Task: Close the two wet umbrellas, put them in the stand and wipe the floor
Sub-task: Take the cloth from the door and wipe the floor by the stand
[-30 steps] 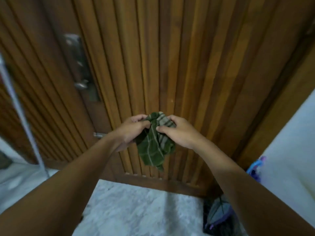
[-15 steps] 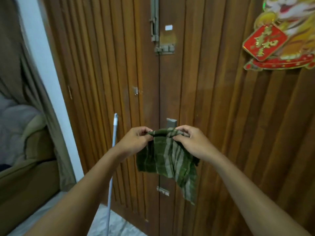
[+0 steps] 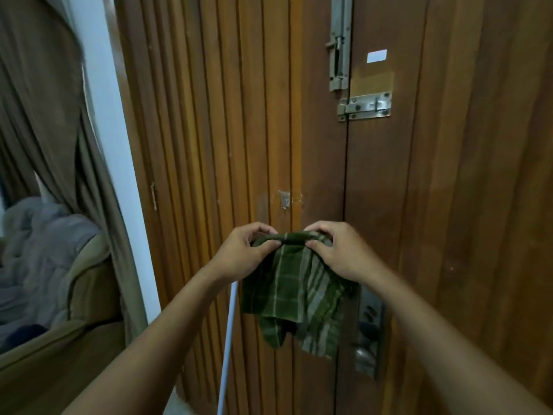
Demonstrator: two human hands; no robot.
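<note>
A green checked cloth point(image 3: 294, 298) hangs in front of me at chest height, before a wooden door. My left hand point(image 3: 244, 253) pinches its top edge on the left, and my right hand point(image 3: 335, 253) pinches the same edge on the right. The hands are close together, with a short rolled strip of cloth stretched between them. The rest of the cloth droops below in loose folds. No umbrella, stand or floor patch shows in this view.
The ribbed wooden double door point(image 3: 209, 115) fills the view, with slide bolts point(image 3: 365, 106) high up and a handle plate point(image 3: 369, 333) behind the cloth. A thin white pole point(image 3: 229, 336) leans at the door's left. A brown curtain point(image 3: 59, 115) and a sofa point(image 3: 54, 339) lie left.
My view has swung up from the floor and the door's foot to its upper half. The cloth, bunched a second ago, now hangs spread between both hands.
</note>
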